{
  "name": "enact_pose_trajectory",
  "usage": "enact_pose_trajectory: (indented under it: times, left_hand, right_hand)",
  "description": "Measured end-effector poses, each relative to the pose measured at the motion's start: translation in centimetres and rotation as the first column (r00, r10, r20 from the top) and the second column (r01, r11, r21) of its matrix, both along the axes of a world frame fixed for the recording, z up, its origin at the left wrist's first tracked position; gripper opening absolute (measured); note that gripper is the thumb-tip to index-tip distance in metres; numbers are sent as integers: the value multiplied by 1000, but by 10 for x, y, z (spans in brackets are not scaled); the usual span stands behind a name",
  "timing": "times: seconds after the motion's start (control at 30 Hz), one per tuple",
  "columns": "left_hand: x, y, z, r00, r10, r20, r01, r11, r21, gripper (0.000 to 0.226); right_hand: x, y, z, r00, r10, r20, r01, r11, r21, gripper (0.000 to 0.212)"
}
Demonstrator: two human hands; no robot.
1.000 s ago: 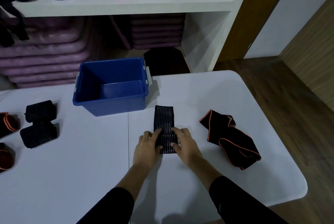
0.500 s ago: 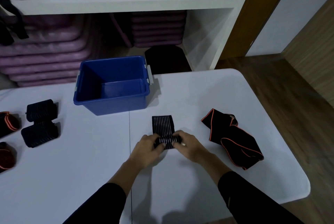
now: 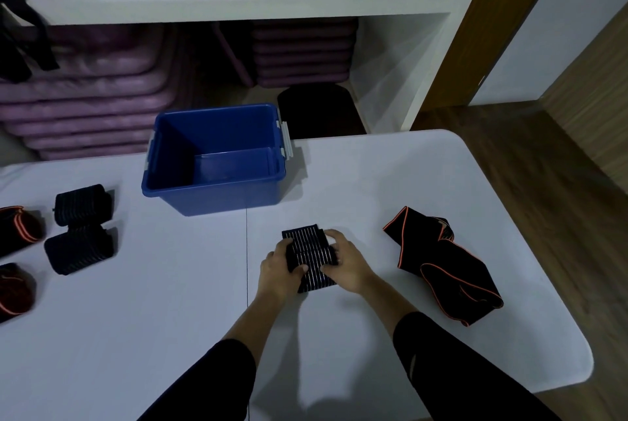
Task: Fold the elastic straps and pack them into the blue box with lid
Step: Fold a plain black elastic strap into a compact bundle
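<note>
At the tabletop's left edge lay two dark rolls trimmed in orange (image 3: pixel 18 227), partly cut off by the frame; just inside them sat two rolled black straps (image 3: pixel 81 200), ribbed and cylindrical, one behind the other; toward the far edge, left of centre, stood the blue box (image 3: pixel 217 198), smooth hard plastic, rectangular, open at the top, with pale grey latches on its short sides.

Nearer the front, about the middle of the white table (image 3: pixel 136 318), the left hand (image 3: pixel 277 271) clasped the left side of the striped strap (image 3: pixel 311 256); its fingers (image 3: pixel 282 248) curled narrowly round that edge while the thumb lay across the top near the front; the strap itself sat folded into a thick, short rectangle between both hands, black elastic with fine pale lines running front to back, resting on the tabletop and well apart from the box; the right hand (image 3: pixel 348 264) gripped the opposite side, fingers bent over the far right corner and thumb pressed on the top close to the left thumb; both palms hugged the fold closely, with no wide spread.

Toward the right edge lay a loose black strap (image 3: pixel 445 271) piped in orange, soft, crumpled and unfolded, apart from the hands.
</note>
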State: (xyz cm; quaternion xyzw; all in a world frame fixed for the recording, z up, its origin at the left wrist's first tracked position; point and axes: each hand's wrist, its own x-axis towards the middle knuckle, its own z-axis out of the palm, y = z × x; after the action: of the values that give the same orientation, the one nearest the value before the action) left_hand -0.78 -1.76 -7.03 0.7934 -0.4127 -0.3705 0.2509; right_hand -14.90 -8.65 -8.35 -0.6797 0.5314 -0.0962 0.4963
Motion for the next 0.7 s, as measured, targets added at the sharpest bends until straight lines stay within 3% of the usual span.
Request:
enact_pose_trajectory:
  times: [0.2,0.33,0.47,0.6,0.7]
  left_hand:
    - [2,4,2,998,-30,-48,29,999,-31,68]
    - [5,3,3,996,-68,-65,69,998,12,65]
    - [9,6,7,993,-99,-64,100,995,23,51]
    - [12,8,11,988,-153,-12,154,988,11,36]
    - [13,10,14,991,-133,-23,132,991,-12,38]
  right_hand:
    - [-3,-7,2,997,69,43,-70,997,12,88]
    - [-4,-13,0,983,170,-69,-169,986,18,95]
    - [-7,-14,7,954,248,-170,-259,965,-47,81]
    - [-11,-10,20,950,254,-181,-279,952,-126,50]
    - [-13,-8,25,958,249,-143,-271,949,-163,65]
